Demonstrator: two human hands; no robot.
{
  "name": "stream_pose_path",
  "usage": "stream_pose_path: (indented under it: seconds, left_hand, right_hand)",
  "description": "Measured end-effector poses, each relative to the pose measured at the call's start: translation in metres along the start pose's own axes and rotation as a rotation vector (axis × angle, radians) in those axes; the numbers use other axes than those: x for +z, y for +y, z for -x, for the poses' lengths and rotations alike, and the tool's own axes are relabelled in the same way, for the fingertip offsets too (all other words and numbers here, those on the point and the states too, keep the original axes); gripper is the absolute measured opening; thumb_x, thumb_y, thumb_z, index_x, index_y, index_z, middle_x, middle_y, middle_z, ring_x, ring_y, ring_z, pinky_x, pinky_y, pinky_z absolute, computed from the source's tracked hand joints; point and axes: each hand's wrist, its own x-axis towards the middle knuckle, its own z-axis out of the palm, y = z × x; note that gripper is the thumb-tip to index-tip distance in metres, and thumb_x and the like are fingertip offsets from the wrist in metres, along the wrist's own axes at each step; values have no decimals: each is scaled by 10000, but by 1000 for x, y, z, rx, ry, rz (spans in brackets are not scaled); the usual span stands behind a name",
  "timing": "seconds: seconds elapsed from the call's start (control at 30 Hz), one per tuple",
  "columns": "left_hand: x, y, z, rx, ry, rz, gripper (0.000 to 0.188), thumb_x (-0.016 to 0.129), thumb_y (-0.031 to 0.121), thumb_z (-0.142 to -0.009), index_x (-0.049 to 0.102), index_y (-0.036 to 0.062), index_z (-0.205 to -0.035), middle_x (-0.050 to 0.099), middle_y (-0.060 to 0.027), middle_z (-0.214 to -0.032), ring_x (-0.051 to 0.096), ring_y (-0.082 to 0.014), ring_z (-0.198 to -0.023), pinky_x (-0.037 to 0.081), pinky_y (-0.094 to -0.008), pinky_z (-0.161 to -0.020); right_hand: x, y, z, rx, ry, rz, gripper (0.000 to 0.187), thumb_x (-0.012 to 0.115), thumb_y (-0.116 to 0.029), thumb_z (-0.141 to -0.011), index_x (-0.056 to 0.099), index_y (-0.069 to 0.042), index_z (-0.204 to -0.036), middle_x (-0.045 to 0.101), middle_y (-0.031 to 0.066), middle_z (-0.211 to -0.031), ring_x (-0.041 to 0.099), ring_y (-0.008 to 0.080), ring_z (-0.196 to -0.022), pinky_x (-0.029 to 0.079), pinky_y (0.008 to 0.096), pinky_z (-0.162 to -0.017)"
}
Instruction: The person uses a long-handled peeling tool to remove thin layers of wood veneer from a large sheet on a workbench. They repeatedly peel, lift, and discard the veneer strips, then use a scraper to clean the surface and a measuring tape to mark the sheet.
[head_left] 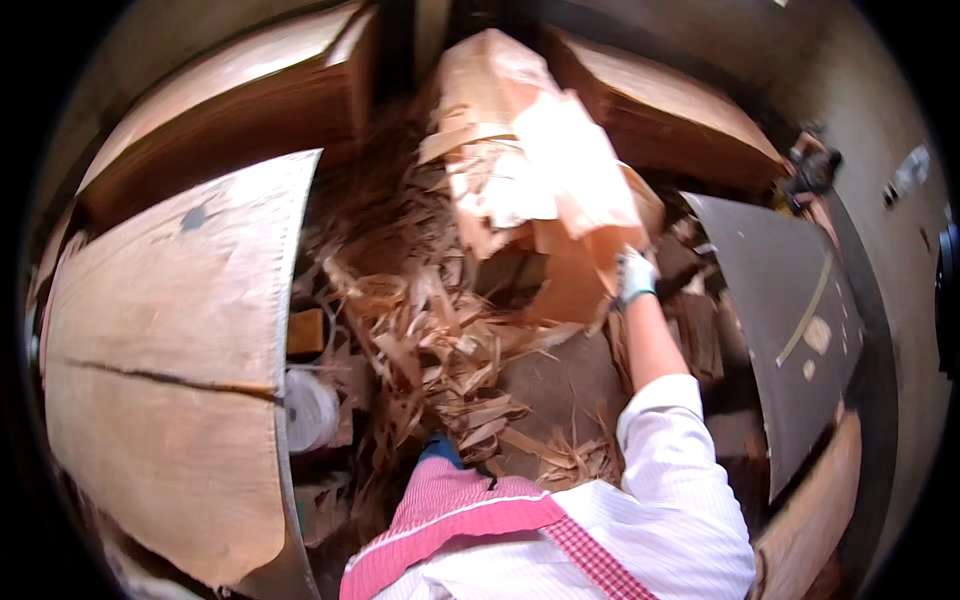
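My right hand [637, 276], in a pale glove with a green cuff, is closed on the near right edge of a thin wood veneer sheet [572, 165]. The sheet stretches away from me, brightly lit and partly washed out. Torn veneer pieces [490, 185] lie along its left side. Below and to the left spreads a heap of veneer scraps and strips [430, 335] on the floor. My left hand is not in view.
A cracked wooden board [170, 370] covers the left side, with a whitish roll [312, 410] beside it. A dark board [785, 300] stands on the right. Veneer stacks rise at the far left [240, 100] and far right [670, 110].
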Motion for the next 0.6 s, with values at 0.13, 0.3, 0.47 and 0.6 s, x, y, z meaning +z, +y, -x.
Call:
stream_pose_path:
  seconds: [0.13, 0.3, 0.47, 0.6]
  left_hand:
    - [75, 17, 17, 201, -196, 125, 615, 270, 453, -1017, 533, -65, -1216, 544, -202, -1269, 525, -320, -1166, 406, -424, -1008]
    - [147, 90, 4, 84, -282, 416, 400, 358, 259, -1010, 596, -52, -1098, 616, -169, -1124, 590, -292, -1046, 481, -392, -916]
    - [156, 90, 27, 21, -252, 212, 222, 476, 145, -942, 648, 12, -985, 654, -134, -975, 610, -312, -969, 455, -395, -891]
    - [149, 86, 77, -55, -290, -3, 193, 503, 162, -934, 635, 23, -959, 656, -157, -931, 608, -352, -914, 470, -413, -812]
  right_hand:
    - [-15, 21, -72, 170, -177, -51, 399, 590, -555, -852, 592, -165, -766, 486, -18, -542, 402, 134, -409, 308, 296, -383]
    - [-12, 29, -140, 275, -40, -64, 346, 564, -555, -861, 555, -210, -879, 484, 12, -668, 366, 179, -468, 305, 335, -420]
    - [10, 34, -207, 238, -146, -145, 327, 460, -448, -942, 497, -126, -899, 428, 11, -630, 312, 144, -426, 300, 310, -394]
    - [44, -9, -236, 154, -83, -58, 303, 505, -424, -926, 599, -141, -981, 371, 3, -552, 386, 168, -458, 327, 305, -416]
